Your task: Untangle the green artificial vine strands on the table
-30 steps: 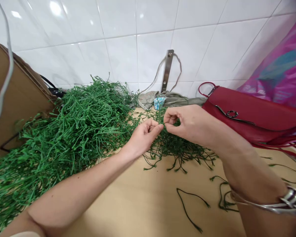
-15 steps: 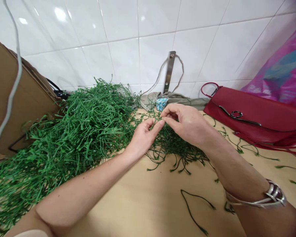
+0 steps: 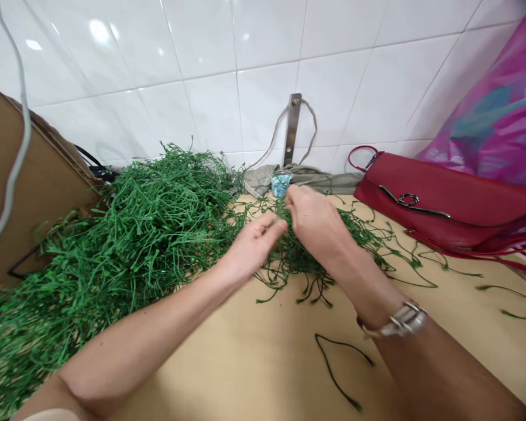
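— Many thin green strands (image 3: 294, 260) lie tangled in a small bunch. Where is this bunch, please?

— It lies on a pale wooden tabletop (image 3: 245, 356), just beside a big loose heap of green strands (image 3: 157, 216).

— And how do the hands stand?

— The left hand (image 3: 254, 248) is half open, with loosely curved fingers, and it seems to hold nothing. The right hand (image 3: 316, 222) is narrow, its fingers pushed down among the strands. I cannot tell if they pinch something.

— What could go wrong from here?

— A hard pull could tighten the tangle or drag strands from the heap. Also, the silver metal bracelet (image 3: 403, 320) on the right wrist could catch a loose strand. A red leather handbag (image 3: 420, 196) lies farther right, and stray strands reach near it.
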